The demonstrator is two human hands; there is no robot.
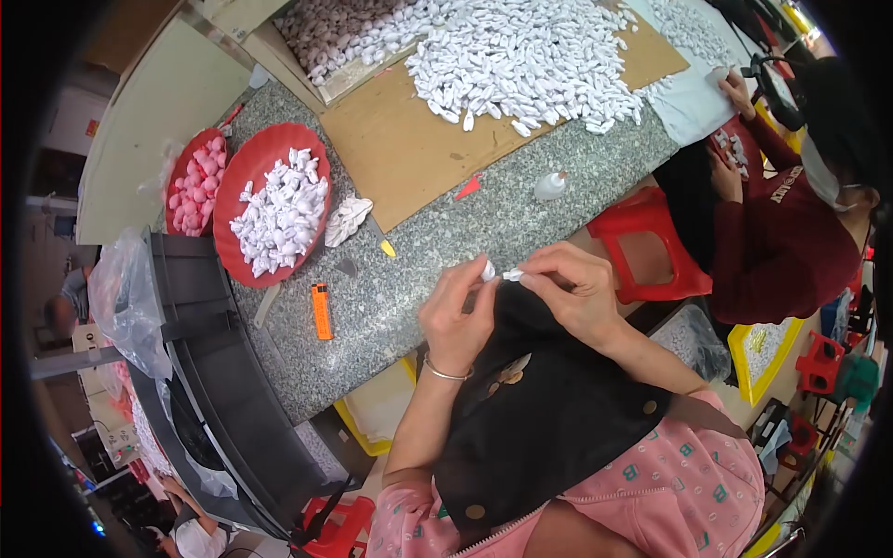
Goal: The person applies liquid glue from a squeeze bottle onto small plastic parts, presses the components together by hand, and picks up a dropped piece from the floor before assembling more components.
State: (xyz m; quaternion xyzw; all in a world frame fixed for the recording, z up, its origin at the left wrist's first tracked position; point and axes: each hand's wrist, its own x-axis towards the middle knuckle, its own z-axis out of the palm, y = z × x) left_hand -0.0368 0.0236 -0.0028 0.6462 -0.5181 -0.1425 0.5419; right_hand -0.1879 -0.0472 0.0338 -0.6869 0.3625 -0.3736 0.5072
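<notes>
Just past the table's near edge, over the black apron, my two hands are close together. My left hand (456,316), with a bangle at the wrist, pinches a small white piece (488,272) between thumb and fingertips. A second small white piece (512,275) is pinched in my right hand (577,288). Whether the two pieces touch is too small to tell. Left of my hands, a red plate (223,237) holds many white pieces, with a crumpled white glove or cloth (349,221) beside it. A large pile of white pieces (530,60) covers part of the cardboard (381,158).
An orange box cutter (321,312), a small bottle (551,186) and a red scrap (468,188) are on the granite table (428,242). A plate of pink pieces (197,181) stands far left. A co-worker (791,223) sits at right near a red stool (651,246).
</notes>
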